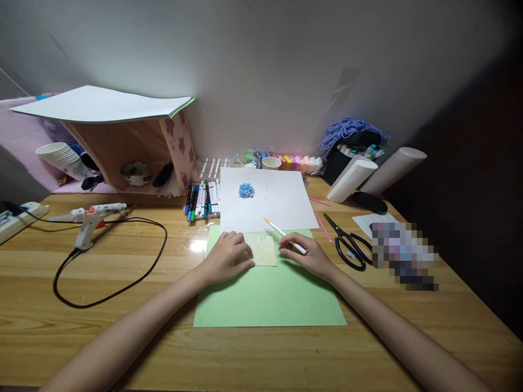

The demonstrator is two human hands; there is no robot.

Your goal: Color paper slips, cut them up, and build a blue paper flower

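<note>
A small pale-yellow card point(263, 251) with faint coloured marks lies on a sheet of light green paper point(269, 299). Over its left part rests my left hand point(229, 256), fingers bent and thumb apart, touching the card without gripping it. To the card's right, my right hand point(304, 253) holds a white marker point(281, 231) between thumb and fingers. Its yellow-orange end points away from me to the upper left. Beyond the hands is a white sheet point(269, 209) with a clump of blue shreds point(245, 190) on it.
Black-handled scissors point(349, 242) and pink sticks point(326, 228) lie at the right. Several markers point(202, 198) stand left of the white sheet. A glue gun point(87, 220) with a looping black cord is at the far left. A paper cup point(271, 163) and white rolls point(352, 181) stand behind.
</note>
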